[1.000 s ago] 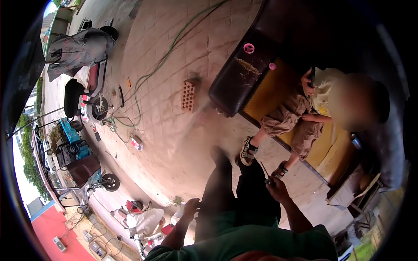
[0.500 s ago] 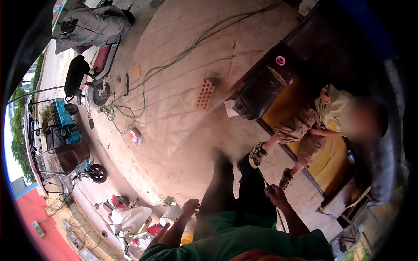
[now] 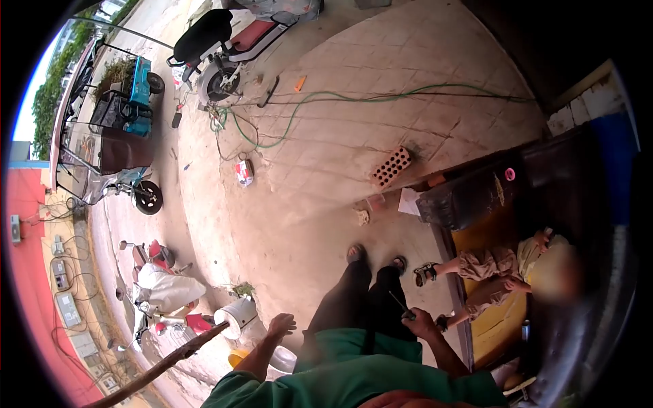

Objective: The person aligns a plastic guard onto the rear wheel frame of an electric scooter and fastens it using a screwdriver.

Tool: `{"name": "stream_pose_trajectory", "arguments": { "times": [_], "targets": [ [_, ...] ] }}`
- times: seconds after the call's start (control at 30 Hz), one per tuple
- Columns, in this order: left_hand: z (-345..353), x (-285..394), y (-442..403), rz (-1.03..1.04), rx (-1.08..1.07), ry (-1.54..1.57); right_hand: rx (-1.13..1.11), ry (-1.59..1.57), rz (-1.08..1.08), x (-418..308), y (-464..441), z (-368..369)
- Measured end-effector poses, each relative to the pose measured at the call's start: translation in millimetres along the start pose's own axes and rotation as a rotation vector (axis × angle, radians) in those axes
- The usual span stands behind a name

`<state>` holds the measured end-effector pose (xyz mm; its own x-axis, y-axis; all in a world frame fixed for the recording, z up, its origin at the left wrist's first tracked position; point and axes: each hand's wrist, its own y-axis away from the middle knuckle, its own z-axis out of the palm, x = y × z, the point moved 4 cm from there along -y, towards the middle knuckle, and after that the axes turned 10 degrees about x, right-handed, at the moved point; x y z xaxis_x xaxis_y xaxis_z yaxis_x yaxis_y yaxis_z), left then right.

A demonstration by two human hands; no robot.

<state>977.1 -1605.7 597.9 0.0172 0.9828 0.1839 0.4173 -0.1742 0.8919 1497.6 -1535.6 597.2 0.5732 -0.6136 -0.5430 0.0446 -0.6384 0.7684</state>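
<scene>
My right hand [image 3: 423, 324] is closed round the dark handle of a thin rod-like tool [image 3: 398, 302], which points up and left in front of my dark trousers. My left hand [image 3: 281, 326] hangs free at the lower middle with its fingers apart and nothing in them. Near that hand stand a white bucket [image 3: 239, 318] and a pale basin [image 3: 283, 359]. A wooden pole [image 3: 163, 364] slants up from the bottom edge towards the bucket.
A person [image 3: 500, 272] sits on a worn sofa [image 3: 486, 326] at the right. A perforated brick [image 3: 392, 168], a green hose [image 3: 299, 112] and a red-white packet [image 3: 244, 173] lie on the floor. Scooters [image 3: 158, 285] and a blue tricycle [image 3: 126, 146] stand at the left.
The view has swung, so the sofa and seated person sit lower and the brick further right. Both my feet and the wooden pole now show. My left hand's fingers are more spread.
</scene>
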Motion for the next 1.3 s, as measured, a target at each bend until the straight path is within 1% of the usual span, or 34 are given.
{"name": "stream_pose_trajectory", "arguments": {
  "times": [0.07, 0.13, 0.17, 0.27, 0.4, 0.47, 0.5, 0.6, 0.63, 0.7, 0.77, 0.8, 0.83, 0.9, 0.97, 1.03, 1.07, 1.1, 1.2, 1.23, 1.3],
  "targets": [
    [1.4, -19.3, 14.1, -0.004, 0.023, 0.039, -0.053, 0.068, -0.006, -4.2, -9.9, -3.5],
    [8.2, -51.1, 12.5, 0.004, -0.016, 0.073, -0.08, 0.111, -0.051, -13.2, -16.8, -10.7],
    [14.5, -51.5, 24.9, -0.042, -0.03, 0.024, -0.091, 0.13, -0.064, -13.7, -16.0, -14.0],
    [35.2, -71.6, 29.1, -0.094, -0.057, 0.048, -0.08, 0.187, -0.039, -4.9, -17.7, -24.1],
    [60.0, -67.8, 40.3, -0.061, -0.093, 0.108, -0.115, 0.183, -0.005, -0.3, -12.8, -42.6],
    [66.7, -54.8, 54.6, -0.026, -0.074, 0.102, -0.107, 0.196, 0.001, 8.0, -13.6, -50.9],
    [69.7, -51.9, 60.6, -0.011, -0.064, 0.1, -0.114, 0.151, 0.01, 13.0, -14.9, -54.8],
    [72.8, -68.1, 60.6, 0.01, -0.065, 0.156, -0.132, 0.059, 0.038, 15.5, -15.7, -60.7],
    [72.8, -77.4, 58.6, -0.055, -0.068, 0.23, -0.133, 0.059, 0.051, 14.0, -12.9, -62.9],
    [66.2, -130.0, 24.8, 0.388, -0.08, -0.053, -0.12, 0.081, 0.035, 4.9, -9.9, -66.1],
    [63.0, -143.2, 23.3, 0.555, -0.094, -0.231, -0.101, 0.134, -0.01, 1.3, -4.8, -65.1],
    [61.1, -153.9, 19.3, 0.64, -0.092, -0.315, -0.118, 0.132, 0.002, 0.4, -3.1, -61.7],
    [59.3, -165.2, 11.5, 0.649, -0.088, -0.319, -0.134, 0.133, 0.014, -0.5, -1.9, -58.9],
    [55.0, -176.6, 13.0, 0.65, -0.099, -0.194, -0.151, 0.139, 0.013, -0.1, -1.7, -54.6],
    [49.5, -190.1, 25.3, 0.414, -0.107, 0.006, -0.167, 0.141, -0.007, 2.2, 0.5, -42.9],
    [46.9, -163.7, 55.6, 0.142, -0.101, 0.215, -0.159, 0.135, -0.013, -7.7, 8.1, -36.2],
    [45.1, -161.3, 62.4, 0.007, -0.098, 0.318, -0.153, 0.131, -0.019, -12.4, 11.0, -30.5],
    [42.0, -161.7, 65.3, 0.041, -0.121, 0.306, -0.136, 0.158, -0.031, -10.8, 11.8, -22.4],
    [25.0, -190.4, 43.8, 0.021, -0.084, 0.175, -0.085, 0.242, -0.051, -5.5, 17.4, 3.6],
    [16.4, -197.0, 41.5, 0.066, -0.141, 0.158, -0.071, 0.271, -0.052, -7.0, 22.2, 13.9],
    [-6.5, -205.9, 44.4, -0.001, -0.079, 0.289, -0.047, 0.335, -0.072, -14.4, 24.5, 36.7]
  ]
}}
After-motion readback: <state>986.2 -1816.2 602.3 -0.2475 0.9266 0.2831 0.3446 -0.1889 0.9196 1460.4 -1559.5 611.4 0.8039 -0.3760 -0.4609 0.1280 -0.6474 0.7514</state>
